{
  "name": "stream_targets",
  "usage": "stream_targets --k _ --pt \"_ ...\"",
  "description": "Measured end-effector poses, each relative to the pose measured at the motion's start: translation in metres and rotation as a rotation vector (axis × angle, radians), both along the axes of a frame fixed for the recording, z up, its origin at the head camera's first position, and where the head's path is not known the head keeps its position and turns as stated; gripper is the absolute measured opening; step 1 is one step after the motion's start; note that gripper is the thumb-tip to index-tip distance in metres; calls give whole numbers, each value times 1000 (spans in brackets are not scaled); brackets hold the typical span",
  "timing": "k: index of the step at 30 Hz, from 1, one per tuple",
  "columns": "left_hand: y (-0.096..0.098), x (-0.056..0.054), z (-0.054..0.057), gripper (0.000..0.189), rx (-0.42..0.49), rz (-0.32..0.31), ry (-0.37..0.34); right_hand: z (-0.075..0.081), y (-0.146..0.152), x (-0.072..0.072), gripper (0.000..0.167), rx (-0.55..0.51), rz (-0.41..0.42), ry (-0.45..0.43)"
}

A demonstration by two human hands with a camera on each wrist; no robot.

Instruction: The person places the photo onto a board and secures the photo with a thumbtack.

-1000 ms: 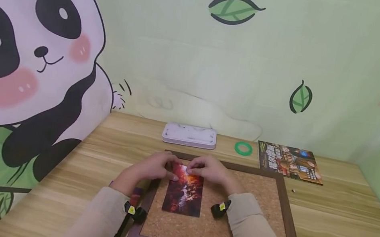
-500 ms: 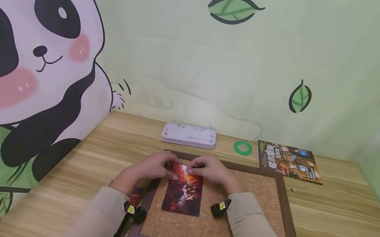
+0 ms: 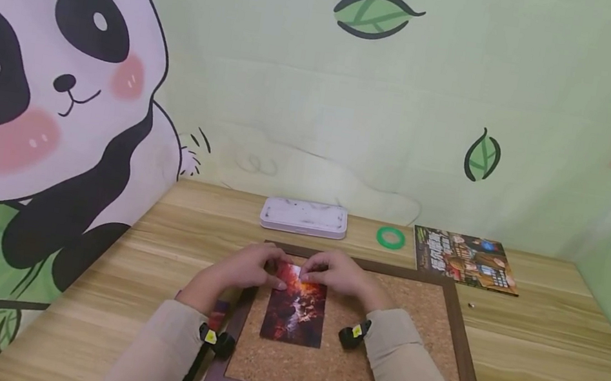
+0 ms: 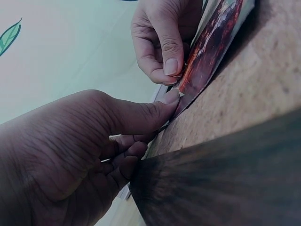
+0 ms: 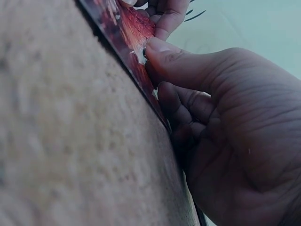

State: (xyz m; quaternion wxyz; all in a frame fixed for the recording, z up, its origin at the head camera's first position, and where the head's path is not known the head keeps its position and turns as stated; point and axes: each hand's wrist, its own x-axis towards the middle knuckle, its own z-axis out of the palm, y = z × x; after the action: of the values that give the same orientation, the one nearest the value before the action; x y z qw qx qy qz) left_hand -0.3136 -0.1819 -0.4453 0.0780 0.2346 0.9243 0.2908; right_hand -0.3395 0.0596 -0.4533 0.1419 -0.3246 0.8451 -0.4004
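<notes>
A printed picture (image 3: 293, 319) in red and dark tones lies on the left part of a brown-framed cork board (image 3: 315, 374). At its upper left corner, my left hand (image 3: 249, 266) grips the edge, thumb on the printed face and fingers curled beneath. My right hand (image 3: 345, 277) is at the top edge, just right of the left one. Thumb and index finger there pinch a small shiny pin-like thing (image 5: 144, 52), mostly hidden by the fingertips. In the left wrist view the picture (image 4: 207, 59) stands a little raised from the cork along one side.
Behind the board are a white tin case (image 3: 304, 219), a green tape ring (image 3: 390, 238) and a colourful booklet (image 3: 466, 260). One tiny shiny piece (image 3: 472, 305) lies right of the board. A dark item with a coloured end (image 3: 218, 314) sits by the left frame, partly under the left wrist.
</notes>
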Motion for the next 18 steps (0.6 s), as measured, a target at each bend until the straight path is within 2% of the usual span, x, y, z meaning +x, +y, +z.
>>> stream_targets --k 11,18 --pt "0 -1 -1 43 0 29 -16 -1 -1 -1 6 33 -20 25" --pt "0 0 1 43 11 20 -15 -1 -3 -3 6 56 -28 26"
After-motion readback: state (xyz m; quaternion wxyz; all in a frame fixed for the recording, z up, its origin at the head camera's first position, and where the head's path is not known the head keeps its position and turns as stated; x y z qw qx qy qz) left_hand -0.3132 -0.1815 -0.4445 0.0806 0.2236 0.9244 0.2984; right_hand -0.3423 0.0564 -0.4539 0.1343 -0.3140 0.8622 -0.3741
